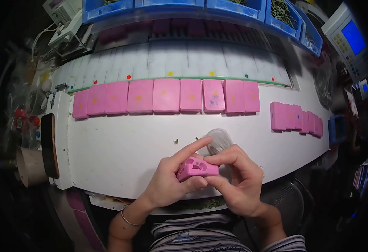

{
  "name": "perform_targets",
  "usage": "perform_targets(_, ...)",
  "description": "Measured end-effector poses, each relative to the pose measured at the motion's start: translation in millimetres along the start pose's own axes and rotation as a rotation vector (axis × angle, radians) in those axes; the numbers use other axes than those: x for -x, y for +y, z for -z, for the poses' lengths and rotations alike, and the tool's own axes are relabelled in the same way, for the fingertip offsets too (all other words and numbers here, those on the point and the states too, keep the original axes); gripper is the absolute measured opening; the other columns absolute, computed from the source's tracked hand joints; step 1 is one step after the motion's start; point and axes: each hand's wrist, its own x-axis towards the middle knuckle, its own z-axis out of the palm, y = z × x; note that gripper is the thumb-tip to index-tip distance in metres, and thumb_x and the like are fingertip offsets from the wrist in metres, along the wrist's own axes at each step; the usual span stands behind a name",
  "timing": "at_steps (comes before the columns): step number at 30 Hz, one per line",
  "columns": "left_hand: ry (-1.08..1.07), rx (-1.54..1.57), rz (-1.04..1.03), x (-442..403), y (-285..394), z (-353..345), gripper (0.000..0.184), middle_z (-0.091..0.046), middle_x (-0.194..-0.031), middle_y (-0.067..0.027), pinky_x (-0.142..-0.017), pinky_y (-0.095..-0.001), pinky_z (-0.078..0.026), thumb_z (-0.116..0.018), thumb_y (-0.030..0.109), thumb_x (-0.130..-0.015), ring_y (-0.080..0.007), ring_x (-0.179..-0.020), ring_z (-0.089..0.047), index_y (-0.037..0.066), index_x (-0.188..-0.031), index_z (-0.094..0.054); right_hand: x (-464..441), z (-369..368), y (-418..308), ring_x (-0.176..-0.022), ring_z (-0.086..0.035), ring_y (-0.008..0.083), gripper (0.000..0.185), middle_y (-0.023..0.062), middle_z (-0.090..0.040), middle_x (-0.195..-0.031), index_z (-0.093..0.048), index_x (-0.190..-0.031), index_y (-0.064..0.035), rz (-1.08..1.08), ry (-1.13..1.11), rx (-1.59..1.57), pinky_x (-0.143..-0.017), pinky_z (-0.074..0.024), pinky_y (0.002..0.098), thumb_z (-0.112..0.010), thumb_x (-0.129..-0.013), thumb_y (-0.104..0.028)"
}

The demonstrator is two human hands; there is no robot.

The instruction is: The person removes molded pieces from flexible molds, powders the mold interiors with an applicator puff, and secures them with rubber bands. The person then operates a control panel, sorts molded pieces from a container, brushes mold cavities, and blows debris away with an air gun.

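Observation:
Near the front edge of the white table, a small pink block (196, 167) with hollows in its face is held between both hands. My left hand (171, 178) grips its left side, thumb below and the index finger stretched out above. My right hand (237, 180) pinches the block's right end between thumb and fingers. Just behind the hands lies a clear plastic container (220, 142), its lower part hidden by my right hand. Small green bits lie near it on the table.
A row of pink blocks (141, 96) spans the table's back, and a shorter row (291, 117) lies at the right. Blue bins (234, 9) hang above. A dark flat device (49, 145) is at the left edge, a control panel (352, 40) at the upper right.

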Motion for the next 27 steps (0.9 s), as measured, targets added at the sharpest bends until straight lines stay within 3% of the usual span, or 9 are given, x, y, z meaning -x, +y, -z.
perform_targets(5,0.022,0.003,0.033,0.9,11.9,3.8,0.058,-0.060,-0.086,-0.0031,-0.067,-0.0214,-0.047,-0.058,0.034,-0.088,-0.0061,-0.069,-0.053,0.004,-0.134,-0.040,-3.7,-10.4,-6.0,-0.073,-0.054,0.0158,0.025,0.0088,-0.056,-0.083,-0.061,-0.095,0.0007,-0.118,0.021,-0.096,-0.068,-0.0439,0.0268,-0.066,-0.071,0.005)
perform_targets(8,0.066,-0.049,0.039,3.8,9.7,6.5,0.052,-0.060,-0.083,-0.0042,-0.064,-0.0217,-0.048,-0.052,0.033,-0.092,-0.0067,-0.066,-0.053,0.003,-0.133,-0.041,-5.4,-14.5,1.6,-0.076,-0.055,0.0148,0.033,0.0087,-0.057,-0.087,-0.058,-0.104,0.0011,-0.048,-0.041,-0.007,-0.070,-0.0439,0.0253,-0.066,-0.073,0.005)
perform_targets(10,0.125,-0.065,0.054,3.5,13.8,10.2,0.051,-0.060,-0.082,-0.0052,-0.064,-0.0225,-0.048,-0.048,0.035,-0.093,-0.0076,-0.066,-0.054,0.003,-0.132,-0.041,-7.3,-23.4,4.6,-0.082,-0.057,0.0150,0.045,0.0091,-0.058,-0.093,-0.050,-0.117,0.0016,-0.200,0.028,-0.231,-0.075,-0.0444,0.0250,-0.065,-0.075,0.005)
perform_targets(13,0.271,0.298,0.236,1.4,26.5,29.2,0.050,-0.058,-0.079,-0.0085,-0.065,-0.0261,-0.051,-0.031,0.039,-0.098,-0.0137,-0.067,-0.059,-0.003,-0.121,-0.046,-14.5,-27.7,2.0,-0.090,-0.058,0.0164,0.054,0.0107,-0.058,-0.099,-0.042,-0.125,0.0016,-0.224,0.005,-0.221,-0.081,-0.0444,0.0263,-0.063,-0.076,0.006)
perform_targets(16,0.516,0.481,0.127,-0.2,39.2,74.0,0.045,-0.060,-0.090,-0.0127,-0.076,-0.0327,-0.053,-0.031,0.031,-0.099,-0.0191,-0.080,-0.062,-0.007,-0.120,-0.044,-12.9,-22.4,5.4,-0.090,-0.058,0.0169,0.050,0.0118,-0.059,-0.100,-0.046,-0.122,0.0020,-0.146,0.007,-0.084,-0.079,-0.0452,0.0259,-0.061,-0.075,0.008)
perform_targets(20,0.742,0.003,0.038,-6.8,72.9,148.0,0.028,-0.060,-0.093,-0.0117,-0.075,-0.0317,-0.053,-0.050,0.012,-0.089,-0.0189,-0.082,-0.062,-0.008,-0.109,-0.051,-8.1,-20.4,13.3,-0.085,-0.061,0.0176,0.033,0.0131,-0.060,-0.096,-0.057,-0.107,0.0042,-0.148,-0.044,-0.023,-0.074,-0.0470,0.0255,-0.059,-0.074,0.010)
perform_targets(22,0.940,-0.292,-0.044,-17.2,80.3,185.8,0.032,-0.062,-0.094,-0.0118,-0.071,-0.0278,-0.051,-0.062,0.008,-0.080,-0.0170,-0.081,-0.062,-0.008,-0.106,-0.053,-6.6,-19.1,15.6,-0.082,-0.061,0.0174,0.030,0.0131,-0.061,-0.092,-0.058,-0.104,0.0034,-0.118,-0.090,0.052,-0.072,-0.0477,0.0258,-0.058,-0.075,0.010)
perform_targets(24,1.008,-0.404,-0.051,-24.9,86.5,214.9,0.035,-0.063,-0.091,-0.0122,-0.070,-0.0260,-0.051,-0.067,0.009,-0.076,-0.0157,-0.079,-0.063,-0.008,-0.104,-0.055,-6.5,-22.1,9.9,-0.079,-0.062,0.0189,0.026,0.0138,-0.062,-0.090,-0.059,-0.101,0.0034,-0.091,-0.093,0.037,-0.070,-0.0480,0.0259,-0.057,-0.075,0.010)
perform_targets(27,1.100,-0.668,-0.007,-35.5,89.1,251.1,0.038,-0.065,-0.086,-0.0123,-0.068,-0.0246,-0.050,-0.074,0.013,-0.069,-0.0145,-0.076,-0.063,-0.007,-0.098,-0.059,-5.1,-27.7,2.6,-0.084,-0.062,0.0184,0.018,0.0119,-0.060,-0.091,-0.059,-0.095,0.0063,-0.202,-0.074,0.014,-0.078,-0.0483,0.0271,-0.054,-0.078,0.007)
